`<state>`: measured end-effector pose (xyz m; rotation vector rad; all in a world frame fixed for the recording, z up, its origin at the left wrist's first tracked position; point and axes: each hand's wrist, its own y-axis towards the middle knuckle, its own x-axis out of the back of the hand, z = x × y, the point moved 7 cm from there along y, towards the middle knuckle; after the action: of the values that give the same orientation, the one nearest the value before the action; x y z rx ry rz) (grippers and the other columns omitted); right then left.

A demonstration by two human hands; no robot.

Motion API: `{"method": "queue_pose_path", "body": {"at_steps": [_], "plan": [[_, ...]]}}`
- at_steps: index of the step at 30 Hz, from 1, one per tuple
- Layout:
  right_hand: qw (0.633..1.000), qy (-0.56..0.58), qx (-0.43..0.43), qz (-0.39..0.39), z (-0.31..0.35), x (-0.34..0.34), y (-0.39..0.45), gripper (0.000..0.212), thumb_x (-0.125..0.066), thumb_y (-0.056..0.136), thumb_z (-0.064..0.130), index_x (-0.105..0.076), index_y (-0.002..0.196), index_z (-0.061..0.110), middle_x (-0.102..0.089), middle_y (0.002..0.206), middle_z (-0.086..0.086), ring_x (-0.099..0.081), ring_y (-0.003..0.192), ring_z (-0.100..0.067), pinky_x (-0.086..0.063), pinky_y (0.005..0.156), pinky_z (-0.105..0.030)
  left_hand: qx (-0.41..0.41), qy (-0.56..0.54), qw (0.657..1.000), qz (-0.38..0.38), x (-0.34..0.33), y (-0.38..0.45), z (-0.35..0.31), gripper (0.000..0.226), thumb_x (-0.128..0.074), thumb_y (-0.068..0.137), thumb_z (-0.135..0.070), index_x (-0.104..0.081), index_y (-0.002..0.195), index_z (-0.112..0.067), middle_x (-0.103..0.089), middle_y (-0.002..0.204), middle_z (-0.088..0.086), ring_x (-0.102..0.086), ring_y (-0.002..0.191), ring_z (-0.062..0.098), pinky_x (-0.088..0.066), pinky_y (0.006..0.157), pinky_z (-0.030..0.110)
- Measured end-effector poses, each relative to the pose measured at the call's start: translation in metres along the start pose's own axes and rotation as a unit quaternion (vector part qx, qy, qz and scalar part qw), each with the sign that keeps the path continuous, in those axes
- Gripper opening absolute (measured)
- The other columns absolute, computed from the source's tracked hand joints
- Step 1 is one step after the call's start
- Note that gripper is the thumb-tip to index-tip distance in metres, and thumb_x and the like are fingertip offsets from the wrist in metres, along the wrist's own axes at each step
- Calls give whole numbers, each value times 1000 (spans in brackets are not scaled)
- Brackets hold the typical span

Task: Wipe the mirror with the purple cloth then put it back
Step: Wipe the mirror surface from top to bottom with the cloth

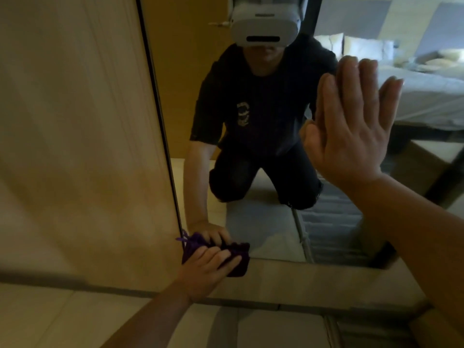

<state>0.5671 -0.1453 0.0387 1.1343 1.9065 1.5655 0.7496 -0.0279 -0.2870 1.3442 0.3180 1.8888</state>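
My left hand (211, 267) has its grip clamped on the purple cloth (237, 268), fingers curled over the top of it. Cloth sits at the mirror's (263, 222) bottom left corner, pressed against the glass where it meets the ledge (313, 275) below. My right hand (349, 126) is flat and spread wide, fingers up, palm toward the glass at right, higher up; contact looks likely but I cannot tell for sure. Wooden panel (75, 134) runs along the mirror's left edge. Reflection shows me kneeling, plus a bed (426, 91) at far right.
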Motion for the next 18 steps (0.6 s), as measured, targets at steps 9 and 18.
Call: {"method": "queue_pose_path", "body": {"at_steps": [9, 18], "plan": [[998, 14, -12, 68, -1, 3, 1, 56, -42, 103, 32, -31, 153, 11, -28, 158, -18, -14, 146, -29, -15, 115, -64, 107, 4, 965, -241, 165, 153, 75, 39, -63, 97, -12, -58, 134, -19, -53, 117, 8, -58, 100, 30, -43, 80, 44], [991, 63, -16, 119, -40, 23, -50, 49, -40, 106, 25, -31, 153, 12, -19, 161, -14, -12, 149, -37, -5, 119, -61, 87, 107, 938, -318, 190, 234, 76, 39, -73, 89, -21, -67, 127, -22, -52, 118, 3, -62, 95, 26, -46, 80, 41]]}}
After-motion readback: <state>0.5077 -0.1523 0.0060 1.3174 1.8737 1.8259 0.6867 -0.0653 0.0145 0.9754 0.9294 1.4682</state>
